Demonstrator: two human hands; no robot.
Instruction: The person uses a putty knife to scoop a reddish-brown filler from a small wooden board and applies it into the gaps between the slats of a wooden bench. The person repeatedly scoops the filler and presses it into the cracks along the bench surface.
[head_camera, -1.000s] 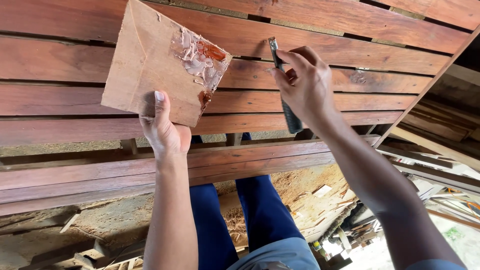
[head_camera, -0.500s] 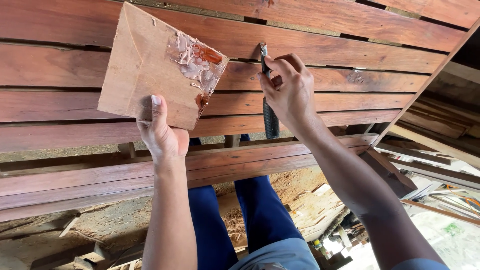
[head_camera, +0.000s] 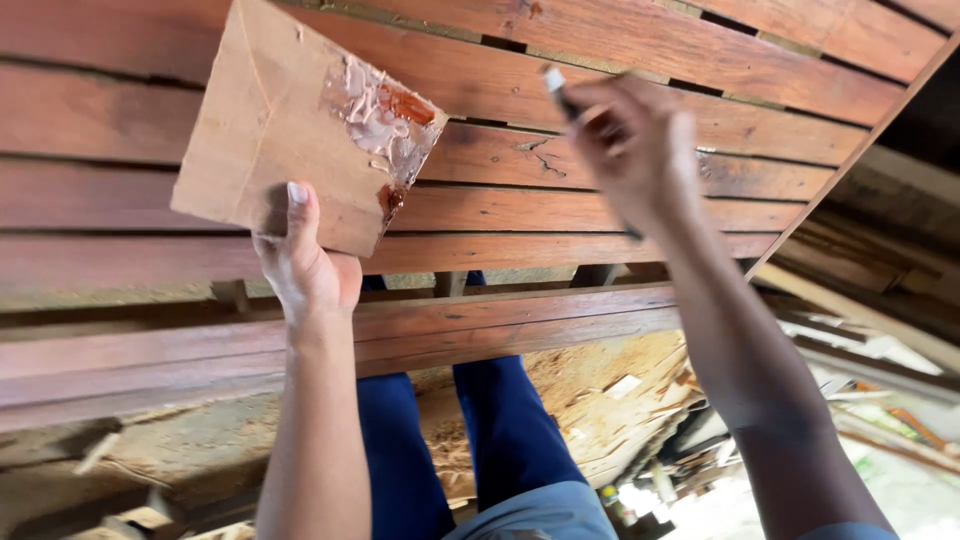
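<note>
Slatted structure of reddish-brown wooden boards (head_camera: 620, 50) across the upper field, boards parallel with narrow dark gaps between; a crack in one board near the centre. Lower rail (head_camera: 500, 330) of the same red wood below the slats, running left to right. Blue trouser legs (head_camera: 500, 440) beneath the rail, over ground strewn with sawdust and wood scraps (head_camera: 610, 390). Flat square offcut of pale wood (head_camera: 280, 120) at upper left, tilted, in front of the slats; glossy smear of filler (head_camera: 385, 125), whitish with red-brown patches, on the corner nearest the centre. Left hand (head_camera: 305, 265) at the lower edge of the offcut, thumb pressed flat on the near face, fingers hidden behind, closed firmly on the piece. Right hand (head_camera: 635, 145) raised to the right of the offcut and apart from it, blurred, fingers curled tight around a slim dark-handled tool (head_camera: 560, 90); light-coloured tip projecting above the knuckles toward the slats, dark end showing below the hand. Contact between tip and board not discernible.
</note>
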